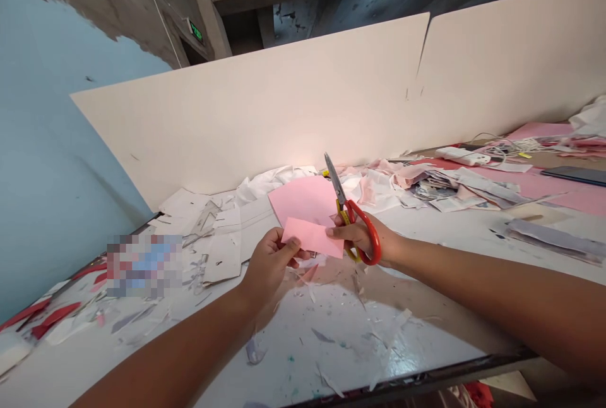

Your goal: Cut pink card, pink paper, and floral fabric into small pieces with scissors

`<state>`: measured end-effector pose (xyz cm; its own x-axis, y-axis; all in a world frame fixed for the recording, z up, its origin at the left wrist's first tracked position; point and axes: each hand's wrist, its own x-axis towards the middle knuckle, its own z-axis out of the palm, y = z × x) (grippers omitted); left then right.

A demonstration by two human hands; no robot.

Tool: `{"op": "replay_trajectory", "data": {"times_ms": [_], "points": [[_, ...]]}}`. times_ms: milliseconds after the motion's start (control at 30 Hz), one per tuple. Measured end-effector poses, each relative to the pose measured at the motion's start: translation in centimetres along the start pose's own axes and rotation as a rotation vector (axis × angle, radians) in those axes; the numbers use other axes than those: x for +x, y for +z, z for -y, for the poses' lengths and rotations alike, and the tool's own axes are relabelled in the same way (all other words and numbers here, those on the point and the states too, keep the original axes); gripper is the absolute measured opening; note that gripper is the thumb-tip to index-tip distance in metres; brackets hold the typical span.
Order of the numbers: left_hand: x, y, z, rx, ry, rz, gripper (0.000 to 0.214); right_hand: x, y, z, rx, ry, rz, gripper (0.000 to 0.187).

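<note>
A small folded-looking piece of pink paper [310, 237] is held up above the table between both hands. My left hand [272, 256] pinches its left end, thumb on top and fingers underneath. At the paper's right end, my right hand [362, 237] grips it with the thumb. That same hand also carries scissors [335, 179] with red and yellow handles, their blades together and pointing up and away. Behind the held piece lies a larger pink sheet [303, 199] on the table.
White cardboard pieces [225, 244] lie left of the hands. Paper scraps [379, 180] heap along the white partition [284, 117]. A power strip [463, 155], cables and a dark phone [575, 175] rest at the right. Small offcuts litter the white tabletop [416, 338]. A patch at left is pixelated.
</note>
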<state>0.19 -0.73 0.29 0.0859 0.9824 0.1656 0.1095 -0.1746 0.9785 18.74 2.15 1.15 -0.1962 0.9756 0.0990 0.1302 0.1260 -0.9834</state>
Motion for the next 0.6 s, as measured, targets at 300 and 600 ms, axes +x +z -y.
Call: {"op": "replay_trajectory", "data": {"times_ms": [300, 600], "points": [[2.4, -3.1, -1.1, 0.484, 0.134, -0.003, 0.034, 3.4, -5.4, 2.7, 0.126, 0.008, -0.337, 0.020], [4.2, -2.5, -0.5, 1.250, 0.294, 0.306, 0.069, 2.8, -8.5, 0.6, 0.061, 0.102, -0.306, 0.023]]}}
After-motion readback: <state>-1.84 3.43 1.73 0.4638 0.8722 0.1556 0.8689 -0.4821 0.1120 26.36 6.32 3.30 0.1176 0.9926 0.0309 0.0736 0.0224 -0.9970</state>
